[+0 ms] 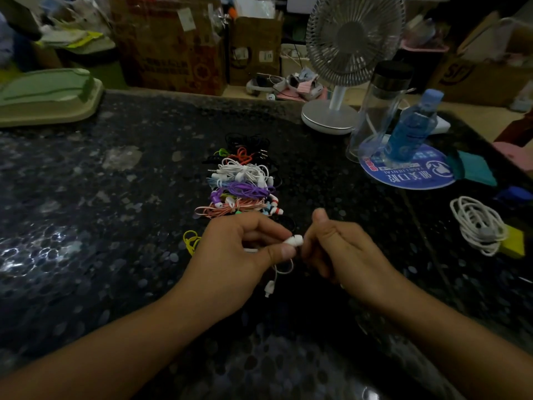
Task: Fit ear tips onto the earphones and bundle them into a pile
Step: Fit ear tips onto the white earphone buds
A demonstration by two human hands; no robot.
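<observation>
Green tray (43,93) sits at the desk's far left corner. The desk (101,197) is dark speckled stone w/ glare patches on the left. Near the middle, a yellow cord (191,241) lies just left of the left hand. Behind the hands is the pile of bundled earphones (242,180): black at the far end, then orange, white, purple, pink closest to the hands. Left hand (230,255) pinches a white earbud (294,242) btwn thumb & forefinger; its white cable (277,272) hangs below w/ a 2nd earbud (269,288) dangling. Right hand (343,249), fingers curled, thumb up, meets the earbud's tip; can't tell if it holds an ear tip. Toward the far right edge: white fan (346,53), clear bottle (377,111), blue bottle (412,125) on a blue round mat (409,174). Coiled white cable (478,223) lies near the right edge, partly on a yellow pad (514,243).
</observation>
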